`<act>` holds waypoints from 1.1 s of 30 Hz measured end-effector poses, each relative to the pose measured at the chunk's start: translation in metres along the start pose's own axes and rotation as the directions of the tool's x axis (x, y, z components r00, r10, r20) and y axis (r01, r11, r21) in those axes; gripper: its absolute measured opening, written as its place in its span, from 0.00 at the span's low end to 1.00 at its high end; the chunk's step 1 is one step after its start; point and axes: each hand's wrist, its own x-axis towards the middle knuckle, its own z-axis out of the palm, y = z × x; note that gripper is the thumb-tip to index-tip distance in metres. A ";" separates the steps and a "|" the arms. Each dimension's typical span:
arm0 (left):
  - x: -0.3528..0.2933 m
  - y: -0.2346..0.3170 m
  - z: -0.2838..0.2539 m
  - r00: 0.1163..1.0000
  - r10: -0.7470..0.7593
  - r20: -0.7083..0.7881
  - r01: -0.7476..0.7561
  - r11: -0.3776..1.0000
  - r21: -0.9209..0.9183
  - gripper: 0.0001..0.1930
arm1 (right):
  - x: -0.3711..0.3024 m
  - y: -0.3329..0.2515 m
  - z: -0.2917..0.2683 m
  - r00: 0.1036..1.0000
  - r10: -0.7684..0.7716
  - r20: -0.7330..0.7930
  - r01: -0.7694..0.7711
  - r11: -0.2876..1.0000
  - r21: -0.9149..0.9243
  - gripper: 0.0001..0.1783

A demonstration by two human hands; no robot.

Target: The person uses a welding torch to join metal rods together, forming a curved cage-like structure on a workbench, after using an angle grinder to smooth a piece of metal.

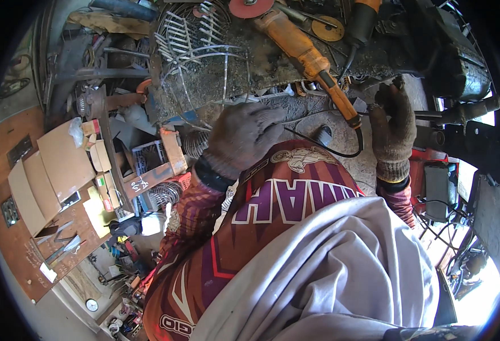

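Observation:
Both of my hands wear dirty grey-brown knit gloves. My left hand (244,136) is in front of my torso, its fingers bent and close together around the end of a thin metal rod (309,116). The rod runs rightward, passing under an angle grinder's handle. My right hand (394,128) is raised at the right with thumb and fingers apart, and I see nothing held in it. Between my hands, the worn orange angle grinder (295,45) lies on the dark workbench (261,77), its reddish disc (250,5) at the far end. Its black cord (341,154) loops close to my shirt.
White metal rods welded like a rack (196,34) lie at the bench's far left. A second power tool (363,23) is at the far edge. Cardboard boxes (62,153) and an orange-brown board (11,227) are at left. Dark machinery (460,68) and cables (449,227) fill the right side.

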 end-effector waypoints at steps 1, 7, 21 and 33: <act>-0.009 -0.006 -0.006 0.999 0.031 -0.029 -0.031 0.999 0.018 0.11 | -0.001 -0.007 0.005 1.000 -0.018 -0.018 0.019 1.000 0.011 0.29; -0.057 -0.049 -0.049 0.983 0.163 -0.091 -0.161 0.987 0.025 0.13 | -0.010 -0.063 0.058 0.996 -0.083 0.010 0.083 0.970 -0.227 0.24; -0.160 -0.231 -0.089 0.959 0.016 -0.282 -0.136 0.902 -0.410 0.10 | -0.125 -0.116 0.213 0.911 0.350 0.217 -0.233 0.873 -0.429 0.27; -0.184 -0.248 -0.076 0.972 0.059 -0.229 -0.148 0.907 -0.395 0.16 | -0.139 -0.137 0.243 0.810 0.498 0.308 -0.292 0.799 -0.525 0.31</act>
